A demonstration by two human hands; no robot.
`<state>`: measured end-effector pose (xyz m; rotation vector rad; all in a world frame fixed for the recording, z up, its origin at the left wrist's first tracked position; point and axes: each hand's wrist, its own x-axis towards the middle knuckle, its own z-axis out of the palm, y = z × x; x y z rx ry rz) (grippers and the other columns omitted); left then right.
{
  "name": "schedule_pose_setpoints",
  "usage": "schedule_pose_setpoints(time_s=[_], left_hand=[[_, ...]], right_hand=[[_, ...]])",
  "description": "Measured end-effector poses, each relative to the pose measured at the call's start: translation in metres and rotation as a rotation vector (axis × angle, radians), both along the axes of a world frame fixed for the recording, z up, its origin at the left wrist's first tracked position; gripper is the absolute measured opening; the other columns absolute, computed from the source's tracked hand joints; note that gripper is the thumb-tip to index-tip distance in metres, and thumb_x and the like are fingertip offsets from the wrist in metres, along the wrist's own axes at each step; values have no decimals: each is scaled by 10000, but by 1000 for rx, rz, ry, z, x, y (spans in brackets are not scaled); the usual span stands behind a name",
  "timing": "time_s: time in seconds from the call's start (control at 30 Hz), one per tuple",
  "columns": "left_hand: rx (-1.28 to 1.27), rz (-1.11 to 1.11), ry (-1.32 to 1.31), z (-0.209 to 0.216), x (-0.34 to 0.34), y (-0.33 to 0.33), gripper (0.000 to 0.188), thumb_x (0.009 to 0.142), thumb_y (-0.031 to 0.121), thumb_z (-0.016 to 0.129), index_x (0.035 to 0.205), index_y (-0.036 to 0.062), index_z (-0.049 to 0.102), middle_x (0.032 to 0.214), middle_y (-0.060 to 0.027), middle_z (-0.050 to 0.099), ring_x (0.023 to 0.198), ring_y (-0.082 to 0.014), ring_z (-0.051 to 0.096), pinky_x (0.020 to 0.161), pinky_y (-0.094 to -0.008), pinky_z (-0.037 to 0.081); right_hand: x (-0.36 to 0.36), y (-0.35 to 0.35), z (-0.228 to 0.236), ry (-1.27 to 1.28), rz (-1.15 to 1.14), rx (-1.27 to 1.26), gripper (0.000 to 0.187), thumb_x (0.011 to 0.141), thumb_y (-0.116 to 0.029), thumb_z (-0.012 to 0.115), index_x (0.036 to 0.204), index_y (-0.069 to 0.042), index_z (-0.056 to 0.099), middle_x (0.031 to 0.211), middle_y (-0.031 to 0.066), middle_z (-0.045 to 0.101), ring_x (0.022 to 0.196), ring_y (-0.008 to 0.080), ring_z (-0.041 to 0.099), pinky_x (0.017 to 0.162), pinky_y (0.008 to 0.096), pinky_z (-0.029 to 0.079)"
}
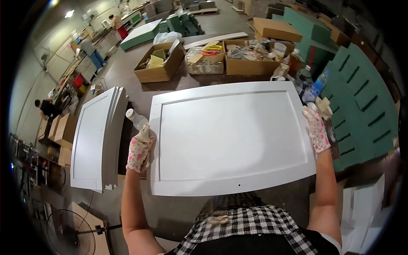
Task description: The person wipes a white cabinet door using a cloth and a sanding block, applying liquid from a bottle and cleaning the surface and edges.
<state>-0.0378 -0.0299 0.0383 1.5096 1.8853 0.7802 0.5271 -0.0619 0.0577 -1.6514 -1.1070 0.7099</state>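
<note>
A large white cabinet door (233, 131) with a recessed middle lies in front of me, its near edge close to my body. My left hand (140, 151), in a white glove with pink flowers, is closed around the door's left edge. On the opposite side, my right hand (318, 129) in a matching glove grips the right edge. The fingertips of both hands are partly hidden. A clear bottle with a white cap (135, 119) stands just beyond my left hand. Near the lower door edge, a small dark hole shows.
More white doors (95, 140) stand stacked at the left. Open cardboard boxes (159, 63) with scraps, a wrapped bundle with scissors (210, 51) and several bottles (316, 85) line the far side. Green slotted boards (361, 106) lean at the right; a fan (70, 233) is lower left. Other people work far left.
</note>
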Motion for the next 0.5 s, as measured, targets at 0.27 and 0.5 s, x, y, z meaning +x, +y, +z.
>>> schedule_pose_setpoints(time_s=[0.27,0.5], left_hand=[[-64,-27,469,-4,-6,46,403,852,244,663,1237,137,613,1122,-148,665,1023,-312,633,886,-374,499],[95,30,361,1,1,44,307,883,201,649,1169,86,655,1121,-110,680,1018,-245,653,854,-332,519]], right_hand=[[-2,60,-35,-269,151,-187,466,929,-227,569,1313,32,515,1290,197,571,1197,275,548,1020,345,408],[-26,57,-17,-813,-4,-23,406,944,-175,548,1323,-29,529,1343,136,541,1278,270,468,1084,370,346]])
